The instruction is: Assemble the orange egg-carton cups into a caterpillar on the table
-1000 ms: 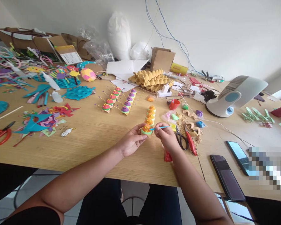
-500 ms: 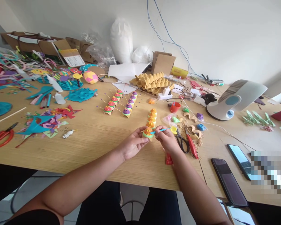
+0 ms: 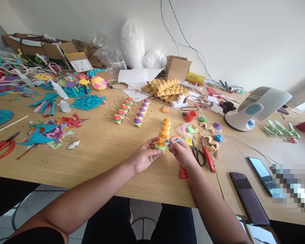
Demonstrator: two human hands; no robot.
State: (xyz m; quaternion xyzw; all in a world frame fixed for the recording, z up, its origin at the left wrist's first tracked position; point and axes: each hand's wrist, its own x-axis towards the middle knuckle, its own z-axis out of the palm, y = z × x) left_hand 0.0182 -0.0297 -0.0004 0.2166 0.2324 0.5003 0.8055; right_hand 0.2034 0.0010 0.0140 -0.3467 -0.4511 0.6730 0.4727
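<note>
An orange egg-carton caterpillar [image 3: 165, 130] with green bands and yellow details lies on the table, its near end between my hands. My left hand [image 3: 146, 155] grips that near end, fingers at its left side and thumb below. In my right hand [image 3: 180, 149] is a thin blue tool [image 3: 177, 140], pinched between the fingers, its tip close to the right side of the near bump. Further back stand a red caterpillar [image 3: 123, 109] and a purple caterpillar [image 3: 141, 112], both with pins sticking out.
Right of my hands lie black scissors [image 3: 198, 156], a red cutter [image 3: 208, 157], clay lumps and carton scraps. Yellow egg cartons [image 3: 165, 88] are stacked behind. A white fan [image 3: 255, 107] and two phones are at the right. Coloured scraps [image 3: 49, 130] and red-handled scissors [image 3: 1, 149] are at the left.
The blue tool's tip has shifted very slightly to the right, away from the middle of the near bump. My left hand keeps its hold.
</note>
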